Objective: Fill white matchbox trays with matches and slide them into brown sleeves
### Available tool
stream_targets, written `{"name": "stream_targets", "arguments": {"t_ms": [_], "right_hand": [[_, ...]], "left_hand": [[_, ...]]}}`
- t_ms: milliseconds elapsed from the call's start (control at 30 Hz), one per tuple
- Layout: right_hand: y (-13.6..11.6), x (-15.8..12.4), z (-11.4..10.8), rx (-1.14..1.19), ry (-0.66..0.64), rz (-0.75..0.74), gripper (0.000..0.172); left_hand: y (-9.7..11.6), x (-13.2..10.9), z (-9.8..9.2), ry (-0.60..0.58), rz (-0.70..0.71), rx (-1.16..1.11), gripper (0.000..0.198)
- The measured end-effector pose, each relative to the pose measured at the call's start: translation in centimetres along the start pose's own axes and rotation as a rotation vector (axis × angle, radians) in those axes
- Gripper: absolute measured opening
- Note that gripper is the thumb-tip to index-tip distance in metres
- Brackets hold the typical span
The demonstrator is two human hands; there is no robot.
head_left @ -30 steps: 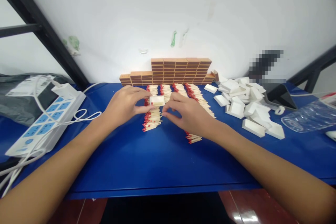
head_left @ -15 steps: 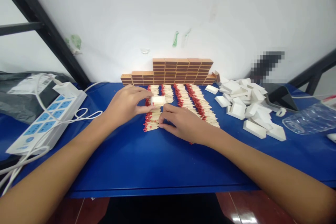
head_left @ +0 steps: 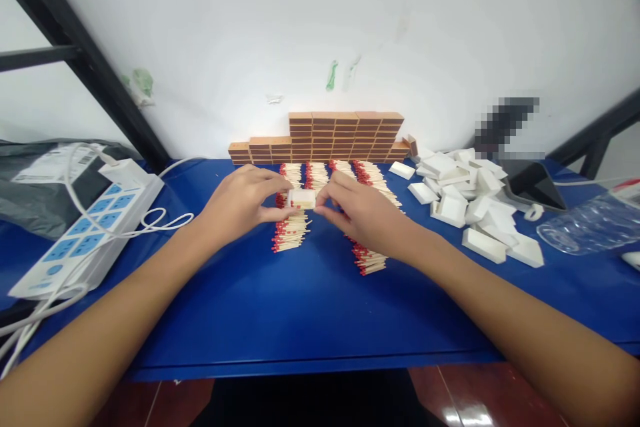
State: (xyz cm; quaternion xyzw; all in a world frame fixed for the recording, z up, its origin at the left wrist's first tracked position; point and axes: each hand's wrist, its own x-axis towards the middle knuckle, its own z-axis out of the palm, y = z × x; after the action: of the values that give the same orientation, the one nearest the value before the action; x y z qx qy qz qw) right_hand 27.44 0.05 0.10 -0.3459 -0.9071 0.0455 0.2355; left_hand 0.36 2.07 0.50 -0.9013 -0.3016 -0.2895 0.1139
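Note:
My left hand (head_left: 250, 197) holds a small white matchbox tray (head_left: 303, 196) level by its left end, between thumb and fingers. A few red-headed matchsticks (head_left: 296, 205) lie along the near side inside it. My right hand (head_left: 350, 207) is closed in a pinch at the tray's right end, apparently on the plain ends of matchsticks; its fingertips partly hide them. Below and behind the hands, loose matches (head_left: 290, 233) lie on the blue table (head_left: 240, 307) in several rows, red heads to the left. My right hand covers part of the rows on the right.
Brown-sided matchboxes (head_left: 345, 137) are stacked against the wall. To the right are a heap of white trays (head_left: 457, 180), a dark phone-like device (head_left: 535, 183) and a clear plastic bottle (head_left: 590, 223). A white power strip (head_left: 90, 233) with cables and a grey bag (head_left: 45, 180) sit left.
My right hand has risen from the near-left match row to the right end of the tray. My left hand keeps holding the tray in nearly the same place.

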Motion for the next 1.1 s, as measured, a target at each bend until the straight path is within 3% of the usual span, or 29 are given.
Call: {"name": "stream_targets", "arguments": {"t_ms": [267, 433, 733, 1100], "right_hand": [[0.2, -0.1, 0.3, -0.091, 0.092, -0.016, 0.013], [-0.3, -0.2, 0.1, -0.074, 0.144, -0.042, 0.018], [-0.5, -0.3, 1.5, -0.036, -0.104, -0.056, 0.014], [-0.8, -0.1, 1.7, 0.02, -0.181, 0.011, 0.012]], "left_hand": [[1.8, 0.7, -0.3, 0.048, 0.099, -0.005, 0.031], [0.9, 0.2, -0.1, 0.034, -0.002, 0.02, 0.032], [0.2, 0.0, -0.1, 0.021, -0.083, 0.021, 0.031], [0.2, 0.0, -0.1, 0.036, -0.043, 0.026, 0.033]]}}
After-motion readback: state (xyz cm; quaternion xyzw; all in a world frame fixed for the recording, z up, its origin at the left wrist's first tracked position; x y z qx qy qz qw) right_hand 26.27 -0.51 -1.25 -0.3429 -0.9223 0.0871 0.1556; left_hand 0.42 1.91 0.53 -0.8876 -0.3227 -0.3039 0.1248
